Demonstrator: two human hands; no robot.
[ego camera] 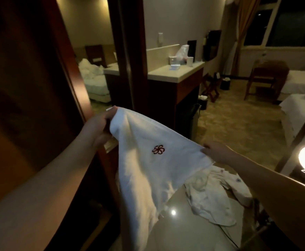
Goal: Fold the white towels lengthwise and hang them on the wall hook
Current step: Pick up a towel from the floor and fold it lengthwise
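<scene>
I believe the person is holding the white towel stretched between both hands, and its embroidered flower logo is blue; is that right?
Not quite: the flower logo on the white towel is dark red, not blue, as the head view shows. The rest stands: the left hand grips one upper corner and the right hand pinches the other, with the towel stretched between them.
</scene>
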